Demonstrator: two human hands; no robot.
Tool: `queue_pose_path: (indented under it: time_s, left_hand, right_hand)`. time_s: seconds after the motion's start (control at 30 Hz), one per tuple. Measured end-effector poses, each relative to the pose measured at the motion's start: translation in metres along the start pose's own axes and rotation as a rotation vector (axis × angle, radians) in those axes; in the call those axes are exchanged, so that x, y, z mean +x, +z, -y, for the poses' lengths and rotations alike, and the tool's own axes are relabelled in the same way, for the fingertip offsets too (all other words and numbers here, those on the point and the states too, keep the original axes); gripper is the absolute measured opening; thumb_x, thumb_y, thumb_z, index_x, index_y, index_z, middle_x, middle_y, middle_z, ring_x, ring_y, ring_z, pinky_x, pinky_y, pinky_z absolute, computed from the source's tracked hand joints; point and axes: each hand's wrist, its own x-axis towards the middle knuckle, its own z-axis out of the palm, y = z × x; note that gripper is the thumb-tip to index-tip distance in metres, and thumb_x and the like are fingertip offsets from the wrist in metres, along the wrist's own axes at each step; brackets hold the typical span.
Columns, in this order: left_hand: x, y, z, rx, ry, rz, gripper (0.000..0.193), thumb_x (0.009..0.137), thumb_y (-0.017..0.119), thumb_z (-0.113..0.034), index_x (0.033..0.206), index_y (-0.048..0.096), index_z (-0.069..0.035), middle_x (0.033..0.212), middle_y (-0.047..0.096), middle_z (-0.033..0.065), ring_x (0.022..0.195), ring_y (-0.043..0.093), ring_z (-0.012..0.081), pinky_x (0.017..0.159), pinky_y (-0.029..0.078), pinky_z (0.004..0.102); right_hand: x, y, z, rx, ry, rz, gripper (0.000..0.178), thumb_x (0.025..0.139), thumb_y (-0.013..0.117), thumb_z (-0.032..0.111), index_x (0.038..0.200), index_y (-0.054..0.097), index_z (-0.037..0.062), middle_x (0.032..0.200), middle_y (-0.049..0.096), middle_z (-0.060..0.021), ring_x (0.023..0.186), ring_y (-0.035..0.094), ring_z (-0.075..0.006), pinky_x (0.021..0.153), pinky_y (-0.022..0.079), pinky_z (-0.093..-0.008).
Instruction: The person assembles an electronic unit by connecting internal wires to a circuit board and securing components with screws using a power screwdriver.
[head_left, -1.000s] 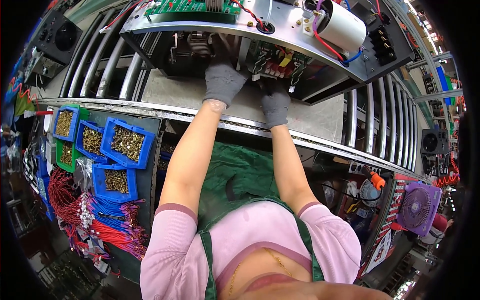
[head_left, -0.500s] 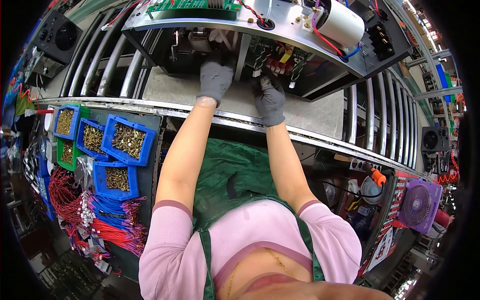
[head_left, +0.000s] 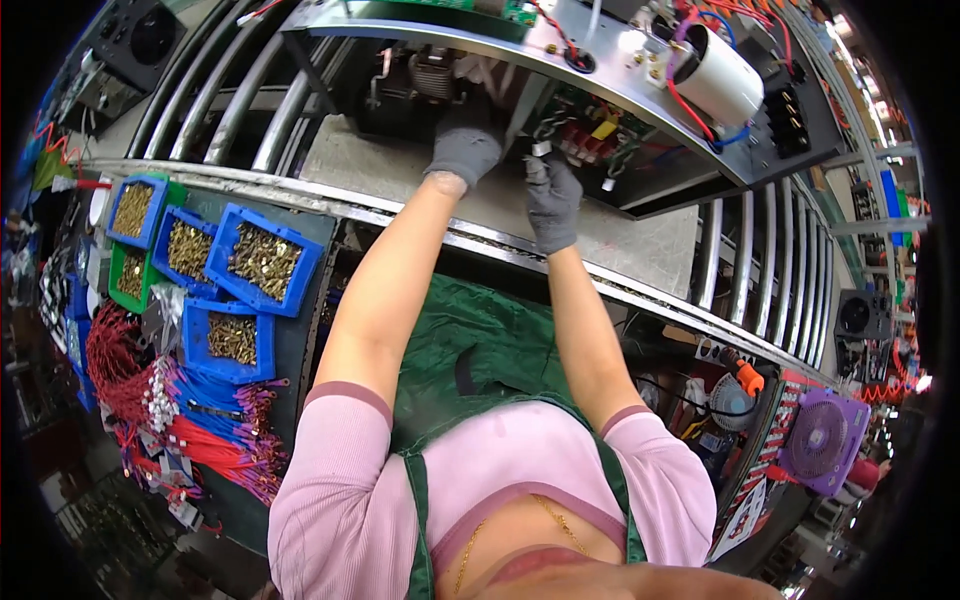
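Grey-gloved, the left hand (head_left: 466,150) reaches into the left half of the metal chassis (head_left: 620,80), fingers hidden (I cannot tell their grip). The right hand (head_left: 553,200), fingers curled, is at the chassis's open front near a white connector (head_left: 542,149); whether it pinches anything, I cannot tell. Beneath the chassis lies a pale plate (head_left: 635,242).

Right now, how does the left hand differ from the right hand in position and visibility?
The left hand reaches into the metal chassis, near a ribbed part; the right hand is farther right, near a white connector. The left hand's fingertips are lost in shadow, while the right hand's fingers partly show. Both wear grey gloves.
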Motion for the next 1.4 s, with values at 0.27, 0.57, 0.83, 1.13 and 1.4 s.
queue_pose_path:
  time_s: [0.27,0.57,0.83,1.13,1.4]
  left_hand:
    - [0.005,0.014,-0.021,-0.04,-0.06,-0.165,0.032,0.076,0.057,-0.021,0.098,0.065,0.0,0.108,0.06,0.0213,0.103,0.055,0.0355,0.093,0.041,0.0428]
    - [-0.004,0.039,-0.019,0.007,-0.178,0.01,0.045,0.071,0.059,-0.016,0.115,0.06,-0.003,0.119,0.058,0.0175,0.107,0.057,0.0335,0.092,0.043,0.0437]
    - [-0.018,0.033,-0.01,-0.237,-0.339,0.012,0.031,0.074,0.059,-0.017,0.101,0.065,-0.003,0.092,0.067,0.0195,0.085,0.065,0.0369,0.073,0.052,0.0427]
    - [-0.101,-0.247,0.026,-0.204,-0.422,0.361,0.033,0.085,0.054,-0.026,0.112,0.062,-0.009,0.104,0.065,0.0157,0.101,0.061,0.032,0.089,0.047,0.0429]
    - [-0.255,-0.452,0.242,1.029,-0.838,-0.324,0.019,0.079,0.056,-0.011,0.095,0.066,-0.006,0.097,0.061,0.016,0.087,0.061,0.0315,0.077,0.05,0.042]
  right_hand:
    - [0.001,-0.006,-0.04,-0.047,-0.046,0.036,0.029,0.094,0.055,0.025,0.099,0.065,-0.0028,0.086,0.065,-0.0075,0.077,0.05,-0.0138,0.072,0.045,-0.0299]
    - [0.011,-0.009,-0.051,-0.374,0.038,0.242,0.041,0.095,0.049,0.034,0.104,0.062,-0.0041,0.095,0.067,-0.0191,0.076,0.061,-0.0304,0.068,0.047,-0.0385]
    - [0.039,-0.005,-0.182,-1.233,-0.882,0.344,0.035,0.092,0.051,0.023,0.117,0.054,0.0006,0.109,0.062,-0.0212,0.094,0.062,-0.0294,0.075,0.05,-0.0374]
    - [0.018,0.008,-0.058,0.106,0.585,0.4,0.037,0.093,0.054,0.025,0.119,0.053,-0.0008,0.099,0.061,-0.0134,0.069,0.061,-0.0186,0.058,0.05,-0.0293]
    - [-0.035,-0.051,0.017,0.12,0.571,0.454,0.023,0.092,0.053,0.014,0.111,0.054,0.0026,0.072,0.052,-0.003,0.054,0.046,-0.0082,0.047,0.041,-0.0235]
